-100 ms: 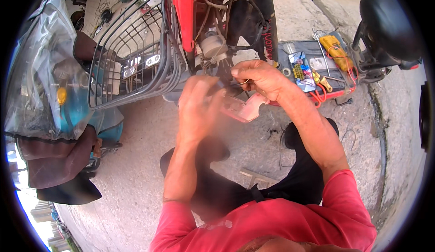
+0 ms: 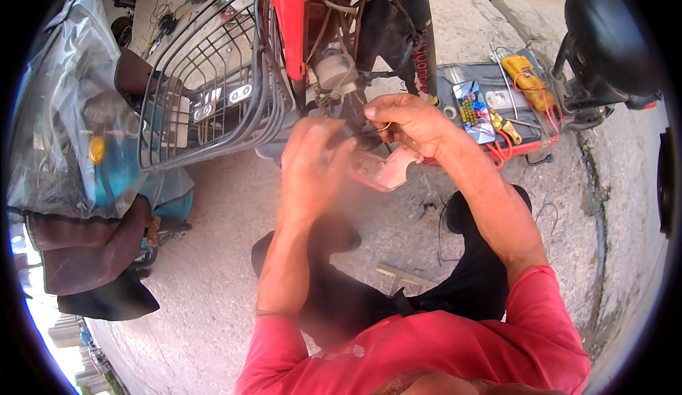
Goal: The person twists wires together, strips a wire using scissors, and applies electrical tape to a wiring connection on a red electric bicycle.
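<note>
My right hand (image 2: 410, 123) pinches a thin yellowish wire (image 2: 384, 127) between thumb and forefinger. Close by on its left, my left hand (image 2: 312, 159) has its fingers curled inward; they look hazy, and whatever they grip is hidden behind them. Below and between the hands is a pale red plastic cover (image 2: 387, 172), its inner side facing up. Just beyond my fingers, the exposed front of a red electric scooter (image 2: 288, 25) shows loose cables and a round greyish part (image 2: 335, 72).
A black wire basket (image 2: 206, 104) juts out at left, near a vehicle under a clear plastic cover (image 2: 71, 104). On the scooter's footboard at right lie a yellow multimeter (image 2: 527, 82), a phone (image 2: 474, 113) and yellow-handled pliers (image 2: 506, 128). A black seat (image 2: 612, 36) rises beyond.
My left hand has shifted very slightly to the right. My right hand keeps its pinch on the wire, nearly still.
</note>
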`<control>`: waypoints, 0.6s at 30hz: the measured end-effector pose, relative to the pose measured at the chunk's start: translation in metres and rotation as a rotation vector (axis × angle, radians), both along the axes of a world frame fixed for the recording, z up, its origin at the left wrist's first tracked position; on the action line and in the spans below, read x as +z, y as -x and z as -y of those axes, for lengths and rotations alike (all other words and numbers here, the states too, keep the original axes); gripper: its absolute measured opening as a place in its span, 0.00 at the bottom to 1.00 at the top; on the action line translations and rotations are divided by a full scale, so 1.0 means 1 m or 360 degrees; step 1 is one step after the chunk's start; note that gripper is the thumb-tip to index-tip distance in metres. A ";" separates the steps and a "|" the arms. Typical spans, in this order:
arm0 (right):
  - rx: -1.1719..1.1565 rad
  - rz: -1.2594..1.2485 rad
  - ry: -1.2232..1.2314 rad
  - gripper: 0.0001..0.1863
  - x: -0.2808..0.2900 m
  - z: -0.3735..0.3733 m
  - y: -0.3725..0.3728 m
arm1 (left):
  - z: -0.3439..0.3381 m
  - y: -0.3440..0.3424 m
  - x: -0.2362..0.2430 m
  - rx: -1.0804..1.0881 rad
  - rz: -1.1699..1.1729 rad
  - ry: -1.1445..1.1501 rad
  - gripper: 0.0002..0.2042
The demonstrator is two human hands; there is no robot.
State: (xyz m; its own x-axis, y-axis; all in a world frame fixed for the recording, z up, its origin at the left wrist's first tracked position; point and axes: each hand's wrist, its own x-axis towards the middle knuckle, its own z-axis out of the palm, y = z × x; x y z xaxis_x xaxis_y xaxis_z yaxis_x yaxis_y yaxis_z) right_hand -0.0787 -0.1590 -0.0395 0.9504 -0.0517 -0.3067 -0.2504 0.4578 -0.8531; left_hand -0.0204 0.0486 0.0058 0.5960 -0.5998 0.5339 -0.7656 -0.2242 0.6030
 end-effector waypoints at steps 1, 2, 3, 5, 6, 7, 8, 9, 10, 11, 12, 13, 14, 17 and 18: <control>-0.0015 -0.0017 -0.0034 0.09 0.000 -0.001 0.000 | 0.000 0.000 0.000 0.0001 -0.0006 -0.0007 0.14; -0.0006 -0.0021 -0.0054 0.08 -0.001 0.000 0.000 | 0.001 0.000 0.001 -0.0002 -0.0013 -0.0010 0.14; 0.0002 -0.0025 -0.0075 0.08 -0.002 0.002 0.000 | 0.002 0.001 0.002 -0.0005 -0.0020 -0.0012 0.14; 0.0026 -0.0028 -0.0118 0.07 -0.005 0.004 -0.002 | 0.003 0.001 0.002 -0.0011 -0.0026 -0.0011 0.14; 0.0042 -0.0026 -0.0141 0.07 -0.007 0.005 -0.003 | 0.003 0.000 0.001 -0.0013 -0.0025 -0.0006 0.14; 0.0057 -0.0025 -0.0163 0.07 -0.008 0.005 -0.004 | 0.003 0.000 0.001 -0.0016 -0.0024 -0.0002 0.15; 0.0085 -0.0018 -0.0196 0.07 -0.008 0.006 -0.004 | 0.003 0.000 0.000 -0.0015 -0.0046 0.0002 0.15; 0.0113 -0.0012 -0.0229 0.07 -0.008 0.007 -0.005 | 0.003 0.000 0.000 -0.0014 -0.0069 0.0006 0.15; 0.0142 -0.0006 -0.0263 0.07 -0.007 0.007 -0.005 | 0.002 0.000 0.000 -0.0012 -0.0092 0.0010 0.15; 0.0158 -0.0016 -0.0286 0.06 -0.007 0.007 -0.006 | 0.003 0.000 -0.001 -0.0012 -0.0078 0.0003 0.15; 0.0175 -0.0026 -0.0309 0.07 -0.005 0.006 -0.008 | 0.003 0.000 -0.001 -0.0010 -0.0065 -0.0004 0.15; 0.0192 -0.0036 -0.0332 0.07 -0.004 0.006 -0.008 | 0.003 0.000 -0.001 -0.0009 -0.0051 -0.0011 0.15; 0.0209 -0.0026 -0.0370 0.07 -0.004 0.007 -0.008 | 0.003 0.001 0.000 -0.0001 -0.0062 -0.0021 0.15; 0.0260 0.0007 -0.0470 0.07 -0.003 0.009 -0.008 | 0.004 0.003 0.002 0.0014 -0.0096 -0.0044 0.15; 0.0276 0.0020 -0.0494 0.07 -0.004 0.009 -0.009 | 0.004 0.003 0.001 0.0015 -0.0108 -0.0050 0.15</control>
